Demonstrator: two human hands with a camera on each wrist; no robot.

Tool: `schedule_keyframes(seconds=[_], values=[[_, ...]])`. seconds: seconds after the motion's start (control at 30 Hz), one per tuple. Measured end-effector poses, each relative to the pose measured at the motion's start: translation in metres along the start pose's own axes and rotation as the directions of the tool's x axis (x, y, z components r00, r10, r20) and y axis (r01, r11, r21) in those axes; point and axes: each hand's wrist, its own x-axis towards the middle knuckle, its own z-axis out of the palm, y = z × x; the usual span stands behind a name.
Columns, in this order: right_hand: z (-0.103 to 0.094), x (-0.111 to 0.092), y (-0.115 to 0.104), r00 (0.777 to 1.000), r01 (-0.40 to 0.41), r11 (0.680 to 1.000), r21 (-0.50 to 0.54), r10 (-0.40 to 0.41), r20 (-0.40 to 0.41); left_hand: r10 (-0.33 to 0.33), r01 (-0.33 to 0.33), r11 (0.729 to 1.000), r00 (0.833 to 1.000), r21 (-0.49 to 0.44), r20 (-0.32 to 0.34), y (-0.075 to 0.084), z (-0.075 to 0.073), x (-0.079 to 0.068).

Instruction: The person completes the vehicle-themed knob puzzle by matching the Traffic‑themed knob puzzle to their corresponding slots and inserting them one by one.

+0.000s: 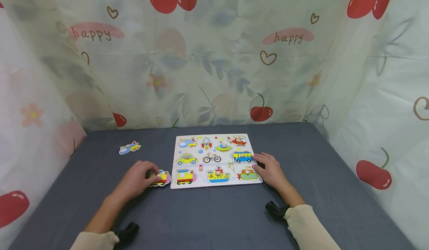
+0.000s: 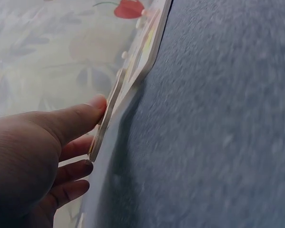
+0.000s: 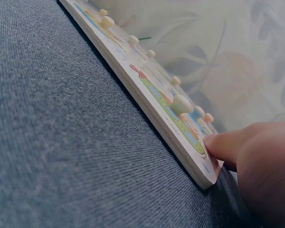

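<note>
My left hand [image 1: 139, 177] pinches a wooden train puzzle piece [image 1: 165, 178] just left of the knobbed puzzle board [image 1: 201, 185]. In the left wrist view the thumb lies on the piece [image 2: 108, 116], whose edge comes close to the board's edge; whether they touch I cannot tell. My right hand [image 1: 272, 171] rests on the board's right edge, by the bus and submarine pieces. Its thumb presses the top face near the corner in the right wrist view, beside the submarine piece [image 3: 168, 108]. The board's train picture [image 1: 185, 176] and airplane picture [image 1: 187, 143] show no knobs.
A loose airplane piece [image 1: 130, 147] lies on the grey tablecloth [image 1: 214, 220], back left of the board. Patterned curtains [image 1: 214, 75] hang behind the table and at both sides. A dark device [image 1: 276, 209] is strapped to each wrist.
</note>
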Motion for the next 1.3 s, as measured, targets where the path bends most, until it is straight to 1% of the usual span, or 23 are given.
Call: schedule_keyframes(seconds=[0.17,0.33,0.4,0.67,0.77,0.93,1.13,1.3], values=[[-0.001,0.000,-0.001,1.000,-0.001,1.000,-0.004,0.001,-0.001,0.022,-0.022,1.000,1.000,-0.010,0.021,0.008,0.005,0.003],[-0.001,0.000,-0.002,1.000,0.004,1.000,-0.008,-0.004,0.003,0.024,-0.022,0.999,0.998,-0.024,0.066,0.015,0.010,0.006],[-0.001,0.000,-0.002,1.000,0.002,1.000,-0.003,-0.002,0.001,0.022,-0.020,0.999,0.997,-0.025,0.073,0.018,0.012,0.007],[-0.001,0.000,-0.001,1.000,0.019,1.000,-0.004,-0.019,-0.013,0.051,-0.050,0.999,0.997,-0.020,0.051,0.031,0.019,0.011],[-0.001,0.000,-0.001,1.000,0.017,1.000,-0.004,-0.017,-0.011,0.050,-0.049,0.999,0.997,-0.009,0.054,0.034,0.024,0.013],[-0.001,-0.001,-0.002,1.000,0.012,1.000,-0.005,-0.013,-0.010,0.075,-0.075,0.997,0.996,0.001,0.040,0.037,0.030,0.016],[0.000,0.000,-0.001,1.000,0.012,1.000,-0.011,-0.012,-0.015,0.086,-0.087,0.996,0.996,0.035,0.022,0.044,0.034,0.019],[0.000,0.000,-0.001,1.000,0.016,1.000,-0.012,-0.017,-0.019,0.115,-0.117,0.991,0.993,0.072,0.023,0.051,0.035,0.021]])
